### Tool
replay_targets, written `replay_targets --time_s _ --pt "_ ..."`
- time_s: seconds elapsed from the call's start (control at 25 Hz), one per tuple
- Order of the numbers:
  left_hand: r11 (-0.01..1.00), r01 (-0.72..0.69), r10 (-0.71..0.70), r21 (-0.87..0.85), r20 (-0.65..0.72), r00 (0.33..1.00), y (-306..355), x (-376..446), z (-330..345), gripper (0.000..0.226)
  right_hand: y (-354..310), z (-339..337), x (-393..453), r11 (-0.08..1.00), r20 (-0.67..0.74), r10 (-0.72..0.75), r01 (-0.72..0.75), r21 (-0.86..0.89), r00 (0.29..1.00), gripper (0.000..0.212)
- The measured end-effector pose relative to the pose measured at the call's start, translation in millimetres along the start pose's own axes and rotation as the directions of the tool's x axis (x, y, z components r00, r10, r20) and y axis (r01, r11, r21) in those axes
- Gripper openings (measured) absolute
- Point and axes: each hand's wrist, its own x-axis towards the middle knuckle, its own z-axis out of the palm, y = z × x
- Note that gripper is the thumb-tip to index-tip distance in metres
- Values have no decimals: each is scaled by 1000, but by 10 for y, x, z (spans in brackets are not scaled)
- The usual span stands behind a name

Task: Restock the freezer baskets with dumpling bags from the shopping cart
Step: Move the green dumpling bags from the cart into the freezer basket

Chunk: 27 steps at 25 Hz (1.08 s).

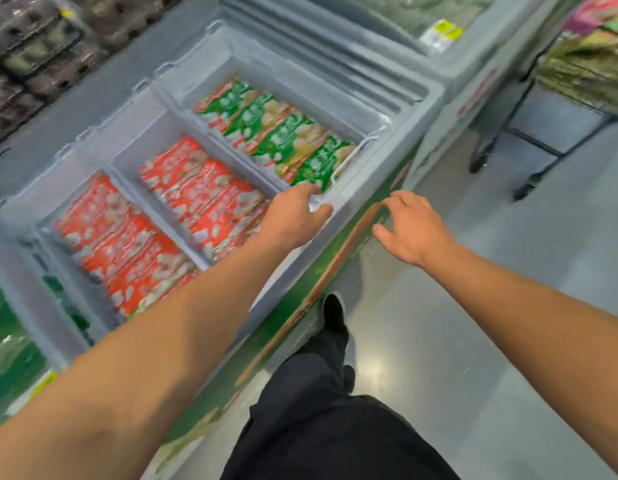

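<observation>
1. Reaching forward over the open chest freezer (377, 174), both bare arms stretch out with no bag in either hand. The left hand (293, 216) rests on the near rim at the corner of the basket of green dumpling bags (283, 133), its fingers curled loosely over the edge and its thumb out to the side. The right hand (411, 230) hangs in the air just outside the freezer's front wall, fingers spread and relaxed, holding nothing.

2. The dumpling bags already stocked lie ahead and to the left of the hands in 3 baskets side by side: green bags in the far-right one, red dumpling bags (200, 188) in the middle, and more red bags (117, 240) in the nearest-left one. In each basket the bags stand on edge in a packed row, and the rows run diagonally from the far left toward the near right.

3. The left hand is the nearer to the bags, almost touching the nearest green one; the right hand is apart from all of them, over the floor (508, 306).

4. The shopping cart named in the task cannot be picked out with certainty (a dark wheeled frame (522, 140) at the right may be a rack or a cart). My judgement is that the next bag must come from away to the right or behind, so the right arm is better placed to turn for it.

5. The printing on the bags and on the green and red banner (300, 306) along the freezer's front is too blurred to read.
</observation>
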Motion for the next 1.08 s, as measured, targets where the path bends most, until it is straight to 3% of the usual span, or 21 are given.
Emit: replay_targets --time_s 0.24,0.68,0.88,1.08 --pt "975 -216 211 46 99 973 1018 1218 358 50 1135 -537 521 979 -57 196 -193 57 979 55" --pt "920 -390 386 -26 225 895 3106 3020 819 51 3066 -1640 1419 883 -95 465 -452 127 880 55" --pt "882 -471 457 -14 272 847 4064 3740 1235 52 4073 -2000 1798 873 -109 484 -470 135 868 55" --pt "890 -454 423 43 297 856 5046 4428 1639 52 5215 -2474 2258 871 -62 483 -472 135 873 58"
